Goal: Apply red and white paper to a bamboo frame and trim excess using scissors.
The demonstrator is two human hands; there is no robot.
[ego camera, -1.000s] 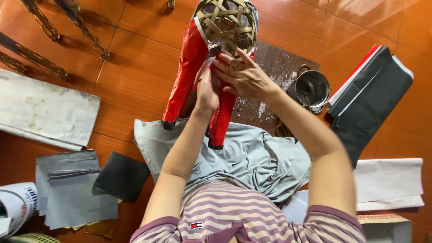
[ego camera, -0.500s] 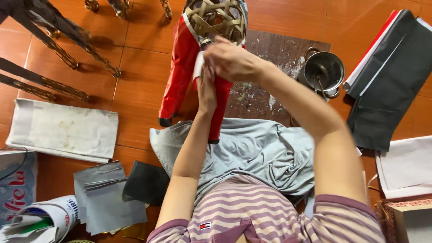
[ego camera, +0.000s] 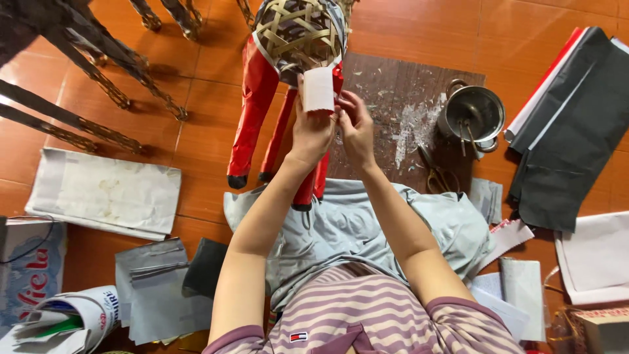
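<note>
A: What's in the hands?

B: Left hand (ego camera: 313, 131) pinches a small white paper strip (ego camera: 318, 89), held upright. Right hand (ego camera: 357, 126) is just beside it, fingertips (ego camera: 343, 113) touching the strip's lower right edge. Both grasp the same piece.

A: Where's the strip relative to the frame?

B: Right in front of the woven bamboo frame (ego camera: 298, 33), an animal-shaped figure lying on the floor. The strip overlaps the frame's lower rim; can't tell if it touches it.

A: Frame's covered?

B: Partly. The legs (ego camera: 252, 115) are wrapped in red paper with black tips. The rounded body end is bare lattice.

A: What's around?

B: A dark board (ego camera: 393, 85) under the figure, smeared with white flecks. A metal pot (ego camera: 473, 115) on its right edge, scissors (ego camera: 438, 176) just below the pot. A stack of black and red paper sheets (ego camera: 570, 137) far right. Grey sheets (ego camera: 154, 288) and a folded white sheet (ego camera: 105, 193) on the left. A grey cloth (ego camera: 354, 229) over the person's lap. Dark thin frame legs (ego camera: 72, 52) at top left, well apart from the hands.
</note>
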